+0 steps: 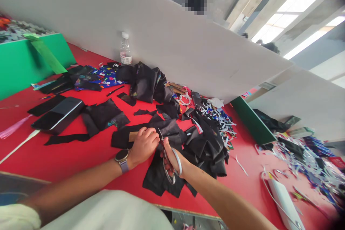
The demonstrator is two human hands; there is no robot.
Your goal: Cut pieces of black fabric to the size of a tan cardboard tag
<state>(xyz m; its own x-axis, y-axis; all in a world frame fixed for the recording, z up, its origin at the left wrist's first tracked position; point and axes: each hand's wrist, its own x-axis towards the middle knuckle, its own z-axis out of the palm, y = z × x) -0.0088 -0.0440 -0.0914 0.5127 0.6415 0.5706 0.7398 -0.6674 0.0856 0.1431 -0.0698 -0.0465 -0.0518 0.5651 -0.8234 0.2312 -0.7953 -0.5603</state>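
Note:
My right hand (169, 156) is closed around metal scissors (169, 176), their loops at the palm and the narrow blades pointing away, beside the left fingertips. My left hand (145, 142) has its fingers curled together on dark cloth, pressing a piece of black fabric (120, 137) against the table. A brown card strip (132, 136) sticks out from under that hand. Black cut cloth (161, 174) spreads below the scissors, and a crumpled heap of black fabric (207, 143) lies just right of them. Whether the blades are on cloth, I cannot tell.
On the red table (107, 176) are a phone on a dark box (59, 115), a plastic bottle (125, 50), black offcuts (105, 116), white scraps (221, 118) and a white power strip (285, 203). Green boards (253, 120) and a grey partition (175, 39) stand behind.

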